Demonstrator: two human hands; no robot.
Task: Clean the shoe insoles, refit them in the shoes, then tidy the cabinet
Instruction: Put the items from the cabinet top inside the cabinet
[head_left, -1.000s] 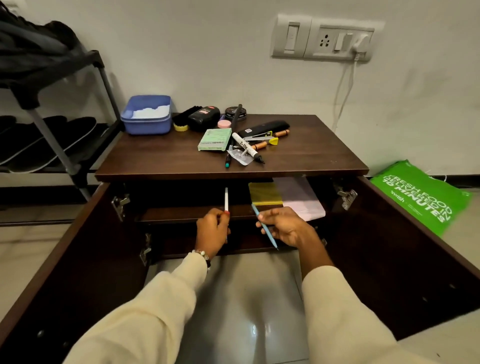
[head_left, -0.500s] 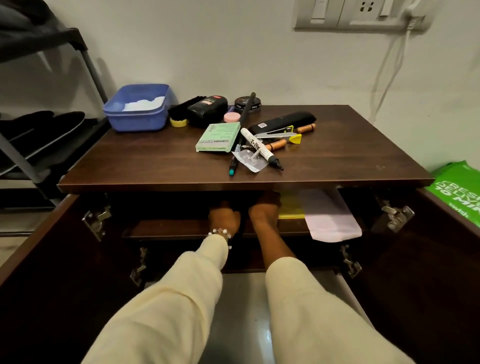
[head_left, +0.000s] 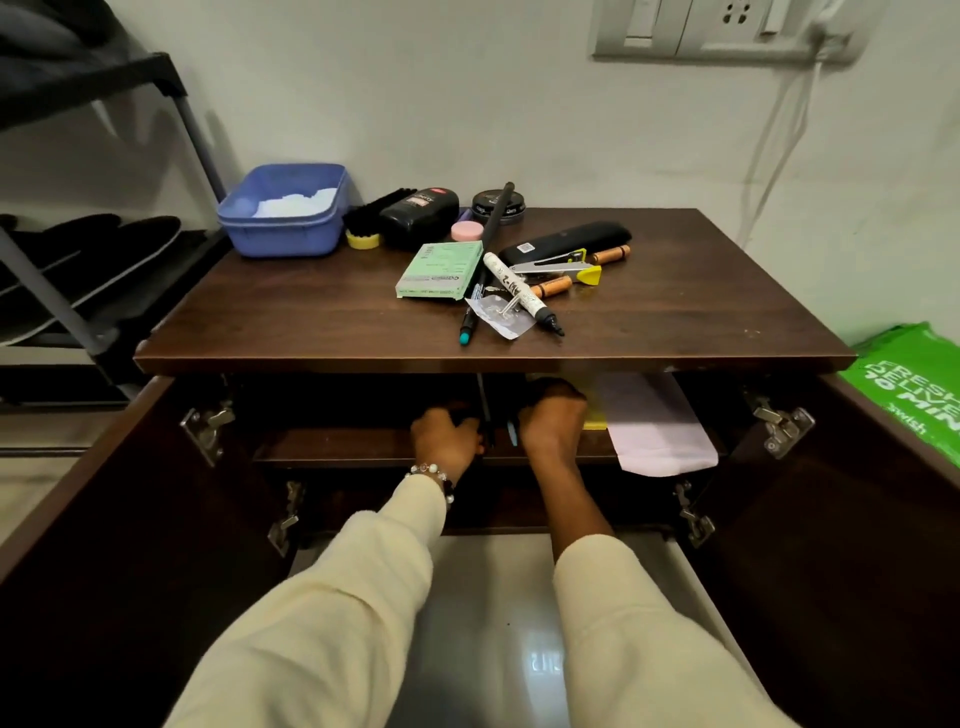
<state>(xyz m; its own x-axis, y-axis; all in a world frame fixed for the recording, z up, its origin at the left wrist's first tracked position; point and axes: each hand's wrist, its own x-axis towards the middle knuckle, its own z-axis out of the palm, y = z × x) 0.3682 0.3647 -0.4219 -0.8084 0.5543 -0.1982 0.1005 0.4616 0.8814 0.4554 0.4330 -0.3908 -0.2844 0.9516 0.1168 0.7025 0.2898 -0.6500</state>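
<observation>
Stowing pens on cabinet shelf (head_left: 363, 449): left hand (head_left: 447, 441) grip apparently holding dark pen (head_left: 484, 410), right hand (head_left: 551, 423) grip on blue pen (head_left: 512, 432).

Cabinet (head_left: 597, 332): dark brown wood, both doors swung wide open, inner shelf (head_left: 363, 447) exposed. Top cluttered at rear centre. Insoles (head_left: 104, 260): dark, flat, side by side on the rack at left (well apart from the cabinet). Pens: a dark one (head_left: 485, 415) and a blue one (head_left: 512, 432) (largely hidden), at the shelf edge.
</observation>
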